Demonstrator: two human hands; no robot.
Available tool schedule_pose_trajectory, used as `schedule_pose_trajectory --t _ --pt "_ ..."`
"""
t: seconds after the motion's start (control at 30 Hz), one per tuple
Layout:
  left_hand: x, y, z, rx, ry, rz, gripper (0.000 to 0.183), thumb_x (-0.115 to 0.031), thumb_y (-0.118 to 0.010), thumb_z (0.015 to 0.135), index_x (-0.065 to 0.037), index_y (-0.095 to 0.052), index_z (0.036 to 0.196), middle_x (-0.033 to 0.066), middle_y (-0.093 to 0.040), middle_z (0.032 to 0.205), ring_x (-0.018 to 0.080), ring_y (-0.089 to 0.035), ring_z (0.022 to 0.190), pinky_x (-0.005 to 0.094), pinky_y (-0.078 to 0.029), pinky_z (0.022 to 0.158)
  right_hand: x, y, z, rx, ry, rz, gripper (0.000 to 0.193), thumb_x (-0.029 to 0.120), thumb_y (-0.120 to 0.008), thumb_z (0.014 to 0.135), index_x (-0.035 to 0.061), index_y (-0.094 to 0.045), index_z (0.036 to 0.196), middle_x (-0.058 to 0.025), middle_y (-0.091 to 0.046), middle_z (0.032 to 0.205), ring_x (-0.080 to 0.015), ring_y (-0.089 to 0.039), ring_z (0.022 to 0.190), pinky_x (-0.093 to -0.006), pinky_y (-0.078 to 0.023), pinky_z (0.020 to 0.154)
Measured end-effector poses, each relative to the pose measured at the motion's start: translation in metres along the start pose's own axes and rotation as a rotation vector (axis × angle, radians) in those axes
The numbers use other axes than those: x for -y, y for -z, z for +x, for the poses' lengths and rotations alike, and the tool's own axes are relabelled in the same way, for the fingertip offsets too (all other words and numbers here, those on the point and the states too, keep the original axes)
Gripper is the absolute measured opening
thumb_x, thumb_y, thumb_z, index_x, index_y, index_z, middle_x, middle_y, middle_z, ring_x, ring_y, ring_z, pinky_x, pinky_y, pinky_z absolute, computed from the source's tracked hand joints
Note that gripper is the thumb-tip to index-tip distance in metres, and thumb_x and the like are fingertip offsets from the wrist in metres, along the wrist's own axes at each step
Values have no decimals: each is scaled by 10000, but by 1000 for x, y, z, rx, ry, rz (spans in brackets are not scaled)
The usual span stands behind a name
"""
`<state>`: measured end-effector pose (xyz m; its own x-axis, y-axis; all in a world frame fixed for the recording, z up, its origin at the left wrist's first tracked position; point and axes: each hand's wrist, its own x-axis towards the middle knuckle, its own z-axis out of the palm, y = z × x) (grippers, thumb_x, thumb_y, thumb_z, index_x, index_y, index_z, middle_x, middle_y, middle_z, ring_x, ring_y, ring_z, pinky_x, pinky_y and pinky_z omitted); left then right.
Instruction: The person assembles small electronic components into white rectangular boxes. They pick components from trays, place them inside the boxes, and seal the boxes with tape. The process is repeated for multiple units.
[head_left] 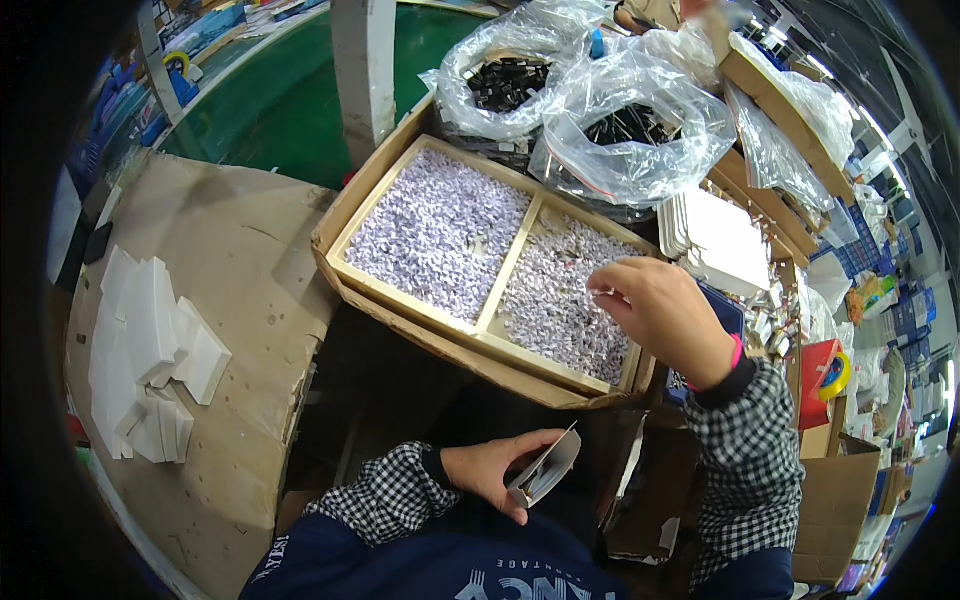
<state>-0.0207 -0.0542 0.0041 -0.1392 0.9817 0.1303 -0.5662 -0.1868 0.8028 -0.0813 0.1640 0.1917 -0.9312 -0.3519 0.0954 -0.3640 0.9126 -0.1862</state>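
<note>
Slim white card box gripped by left fingers; right fingers, closure unclear, over tiny pale bits

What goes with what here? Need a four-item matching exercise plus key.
1. left hand
2. right hand
3. white cartons
4. clear bags

A. on the brown cardboard
B. hold dark parts
C. over the right half of the tray
D. gripping an open carton

Pairs: 1-D, 2-C, 3-A, 4-B
</note>
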Motion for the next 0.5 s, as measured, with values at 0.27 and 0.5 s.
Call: schedule_pose_trajectory --t 0.27,0.5 --pt "2 6 -9 -24 -37 29 1028 -316 -913 610 -74 -308 1405 78 -459 1290 192 -467 1205 356 -467 950 -8 -19 30 211 47 214 168 149 -678 806 1 -683 885 -158 -657 852 -299 -635 790 -378 -513 722" --pt "1 8 -12 -43 -59 44 1030 -318 -912 611 -83 -312 1414 75 -464 1294 181 -471 1200 351 -469 944 3 -2 30 156 -73 177 145 140 -614 820 1 -633 855 -159 -633 756 -322 -634 720 -384 -506 682"
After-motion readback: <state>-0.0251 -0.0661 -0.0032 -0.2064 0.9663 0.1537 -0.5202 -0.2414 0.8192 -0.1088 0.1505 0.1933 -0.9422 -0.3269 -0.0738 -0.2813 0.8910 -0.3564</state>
